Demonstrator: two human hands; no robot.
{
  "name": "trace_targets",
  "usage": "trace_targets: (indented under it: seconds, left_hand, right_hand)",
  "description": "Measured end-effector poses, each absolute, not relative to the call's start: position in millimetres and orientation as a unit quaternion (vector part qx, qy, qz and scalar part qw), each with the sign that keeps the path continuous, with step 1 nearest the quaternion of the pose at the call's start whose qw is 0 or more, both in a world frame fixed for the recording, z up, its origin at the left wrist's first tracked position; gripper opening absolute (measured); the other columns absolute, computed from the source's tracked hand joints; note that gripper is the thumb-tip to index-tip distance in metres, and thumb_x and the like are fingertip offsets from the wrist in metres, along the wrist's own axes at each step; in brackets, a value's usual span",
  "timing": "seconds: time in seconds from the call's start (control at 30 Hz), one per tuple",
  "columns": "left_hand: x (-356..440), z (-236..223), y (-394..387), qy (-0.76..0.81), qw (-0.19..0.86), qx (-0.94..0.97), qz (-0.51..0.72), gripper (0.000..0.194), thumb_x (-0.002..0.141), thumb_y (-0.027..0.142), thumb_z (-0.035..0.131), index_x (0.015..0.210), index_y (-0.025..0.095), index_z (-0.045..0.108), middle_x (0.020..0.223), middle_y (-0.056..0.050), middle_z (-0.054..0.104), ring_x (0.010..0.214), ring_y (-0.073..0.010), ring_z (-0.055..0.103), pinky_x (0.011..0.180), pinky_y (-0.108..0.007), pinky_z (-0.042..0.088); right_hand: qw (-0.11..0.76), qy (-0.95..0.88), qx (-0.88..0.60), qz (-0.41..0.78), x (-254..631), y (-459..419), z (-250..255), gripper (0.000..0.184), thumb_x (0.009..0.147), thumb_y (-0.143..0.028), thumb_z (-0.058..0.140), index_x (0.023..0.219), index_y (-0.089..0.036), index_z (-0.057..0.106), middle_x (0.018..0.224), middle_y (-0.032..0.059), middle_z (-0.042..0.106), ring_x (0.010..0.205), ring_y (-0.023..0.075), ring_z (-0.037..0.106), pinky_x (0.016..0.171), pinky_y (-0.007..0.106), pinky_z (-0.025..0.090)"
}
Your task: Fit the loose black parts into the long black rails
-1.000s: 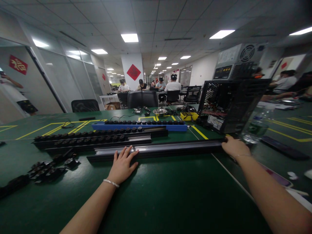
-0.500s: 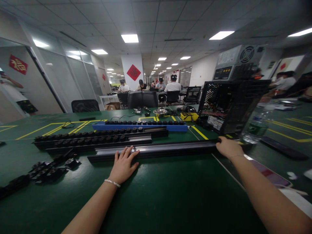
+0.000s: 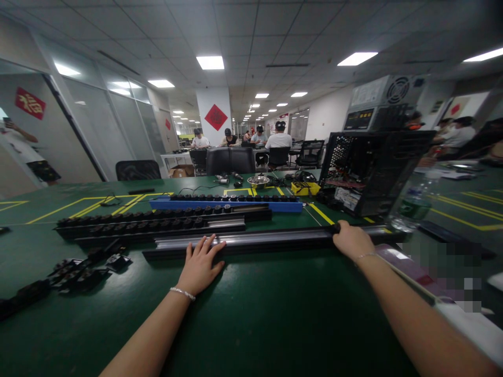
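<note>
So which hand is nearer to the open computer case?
Right. The right hand is at the rail, just in front of the computer case; the left hand lies spread on the rail's left part, well off to the case's left.

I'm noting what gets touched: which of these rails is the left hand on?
The nearest rail: the left hand lies spread on it. The rails behind carry rows of black parts, and that hand touches none of them.
</note>
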State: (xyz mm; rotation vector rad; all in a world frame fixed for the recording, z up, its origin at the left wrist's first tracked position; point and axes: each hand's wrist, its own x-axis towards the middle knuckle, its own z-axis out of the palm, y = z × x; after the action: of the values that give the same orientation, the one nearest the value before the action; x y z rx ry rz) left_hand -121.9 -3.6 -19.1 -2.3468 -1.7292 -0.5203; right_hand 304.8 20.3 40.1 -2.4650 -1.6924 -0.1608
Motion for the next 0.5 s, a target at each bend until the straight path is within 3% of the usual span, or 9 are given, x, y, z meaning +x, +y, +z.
trace_targets:
  seconds: [0.23, 0.5]
  left_hand:
    - [-120, -17, -5, -0.590, 0.095, -0.786, -0.160, 0.051, 0.082, 0.037, 0.051, 0.133, 0.039, 0.043, 0.148, -0.001, 0.035, 0.137, -0.0283, 0.027, 0.108, -0.059, 0.017]
    - [-120, -16, -6, -0.590, 0.099, -0.786, -0.158, 0.052, 0.082, 0.036, 0.051, 0.133, 0.039, 0.042, 0.148, 0.000, 0.035, 0.136, -0.0278, 0.028, 0.108, -0.058, 0.018]
  right_hand:
    - [0.080, -0.574, -0.814, -0.023, 287, 19, 43, 0.041, 0.078, -0.019, 0.041, 0.113, -0.004, 0.056, 0.100, 0.0240, 0.064, 0.095, 0.0308, 0.062, 0.080, 0.038, 0.045]
    - [0.103, -0.613, -0.783, -0.021, 266, 14, 44, 0.043, 0.077, -0.016, 0.040, 0.115, -0.006, 0.056, 0.100, 0.0226, 0.064, 0.096, 0.0302, 0.061, 0.081, 0.037, 0.044]
